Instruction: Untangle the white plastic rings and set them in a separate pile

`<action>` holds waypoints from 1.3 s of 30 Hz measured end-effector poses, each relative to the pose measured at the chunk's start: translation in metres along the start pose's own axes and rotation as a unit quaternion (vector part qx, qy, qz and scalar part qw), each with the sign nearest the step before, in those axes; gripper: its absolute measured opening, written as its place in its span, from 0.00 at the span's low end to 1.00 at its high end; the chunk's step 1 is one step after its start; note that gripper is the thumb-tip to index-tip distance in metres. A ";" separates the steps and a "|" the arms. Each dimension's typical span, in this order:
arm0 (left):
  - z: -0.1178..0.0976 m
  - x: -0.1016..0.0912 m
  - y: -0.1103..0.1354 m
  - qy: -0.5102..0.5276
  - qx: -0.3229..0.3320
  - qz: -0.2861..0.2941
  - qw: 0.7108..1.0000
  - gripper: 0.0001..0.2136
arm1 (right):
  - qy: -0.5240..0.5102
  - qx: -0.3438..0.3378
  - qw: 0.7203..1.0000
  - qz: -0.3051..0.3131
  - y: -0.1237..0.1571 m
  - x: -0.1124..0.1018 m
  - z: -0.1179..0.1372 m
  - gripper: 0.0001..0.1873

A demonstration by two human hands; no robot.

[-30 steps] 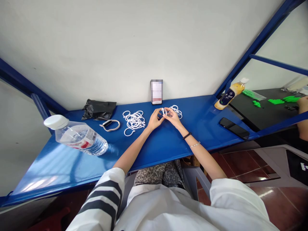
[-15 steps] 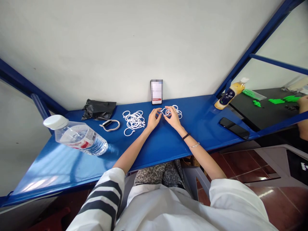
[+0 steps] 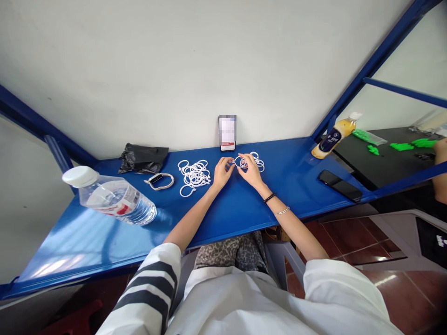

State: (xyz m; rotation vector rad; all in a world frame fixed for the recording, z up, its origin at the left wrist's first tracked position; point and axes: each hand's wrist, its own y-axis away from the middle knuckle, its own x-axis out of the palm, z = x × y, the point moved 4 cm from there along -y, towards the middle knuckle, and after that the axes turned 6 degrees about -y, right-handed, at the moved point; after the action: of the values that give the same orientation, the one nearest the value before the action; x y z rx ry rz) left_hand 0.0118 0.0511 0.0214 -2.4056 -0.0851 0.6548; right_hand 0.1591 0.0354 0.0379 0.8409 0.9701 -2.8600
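A: What lay closest to the wearer?
B: Spotted grey-brown cloth over the lap, then the near edge of the glossy blue tabletop [image 3: 240, 209]. Towards its left end stood a clear, ribbed plastic water bottle [image 3: 118, 200] with a white cap. By the right front corner lay a flat phone [image 3: 339, 185], dark and glassy.
A: And the hands?
B: Over the middle of the tabletop, somewhat nearer its far edge. The right hand [image 3: 250, 171] had its fingers pinching a white ring [image 3: 236, 158]. The left hand [image 3: 222, 174] had its fingertips drawn close at the ring's left side; whether they gripped it or just touched it, I couldn't tell.
A: How did the ring look?
B: A slim, smooth round loop, plastic by its look, with its right part partly hidden by the fingers.
A: Were there more?
B: Yes. A tangled heap of white rings [image 3: 196, 175] lay left of the left hand, some showing small knobs, and a smaller group of rings [image 3: 260, 163] lay just beyond the right hand.
A: Farther back?
B: Left of the heap, a watch [image 3: 156, 177] with a pale looped band; behind it, a crinkled black plastic bag [image 3: 143, 159] near the far left corner. An amber drink bottle [image 3: 333, 137] with a dark label stood by the far right corner. At the middle of the far edge, an upright phone [image 3: 227, 133] with a lit screen stood against the plain pale wall [image 3: 195, 70].
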 end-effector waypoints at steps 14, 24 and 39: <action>0.002 0.001 0.000 -0.005 -0.003 -0.009 1.000 0.06 | 0.020 -0.030 0.999 0.004 0.000 0.001 -0.001 0.29; 0.002 0.001 0.000 -0.021 -0.001 0.001 1.000 0.05 | 0.023 -0.020 0.999 0.011 0.000 0.002 0.000 0.31; 0.001 0.001 0.001 -0.026 0.012 -0.005 1.000 0.06 | 0.021 -0.021 0.999 0.016 0.000 0.003 -0.001 0.31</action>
State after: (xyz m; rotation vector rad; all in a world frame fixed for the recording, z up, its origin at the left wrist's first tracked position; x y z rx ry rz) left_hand 0.0118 0.0511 0.0203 -2.3646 -0.1097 0.7094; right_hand 0.1572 0.0361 0.0357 0.9091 1.0090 -2.7960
